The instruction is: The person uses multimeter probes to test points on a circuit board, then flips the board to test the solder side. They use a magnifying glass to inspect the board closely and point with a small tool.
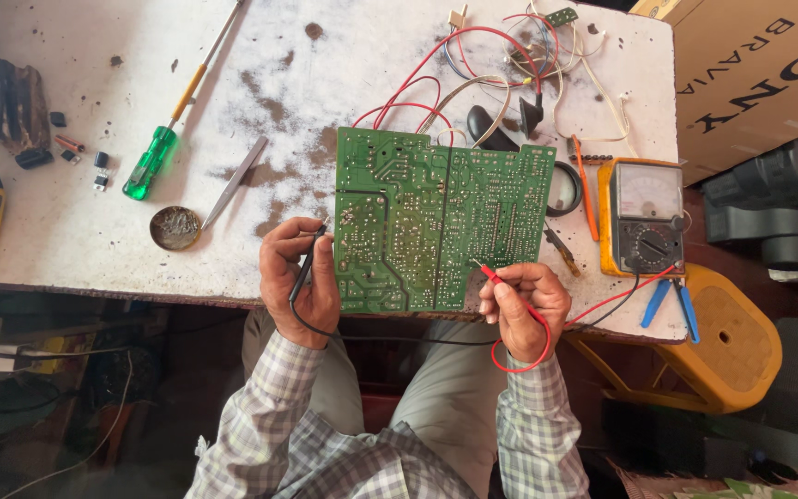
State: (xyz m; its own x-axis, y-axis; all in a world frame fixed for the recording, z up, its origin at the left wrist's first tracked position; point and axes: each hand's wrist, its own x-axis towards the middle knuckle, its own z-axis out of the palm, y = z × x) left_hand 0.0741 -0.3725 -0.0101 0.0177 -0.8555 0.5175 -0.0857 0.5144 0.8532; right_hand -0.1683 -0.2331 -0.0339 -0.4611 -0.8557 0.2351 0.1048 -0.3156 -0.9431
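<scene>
Looking down from my head camera, I have the green circuit board [443, 220] lying solder side up at the near edge of the white worktable [94, 231], close enough that I can reach any joint on it. My left hand [296, 277] is curled shut around the black probe [308, 261], its tip resting at the board's left edge, while the hand also steadies the board. My right hand [524, 305] is pinched closed on the red probe [491, 273], held like a pen so its point touches the board near the lower right corner. Both leads trail across my lap toward the yellow analog meter [642, 217], which sits just right of the board with its dial facing me, easy to read. Further left on the table lie a green-handled screwdriver [152, 159], tweezers [235, 181] and a small round tin [175, 227], well apart from my hands. Red and white wires [473, 65] tangle at the far side.
</scene>
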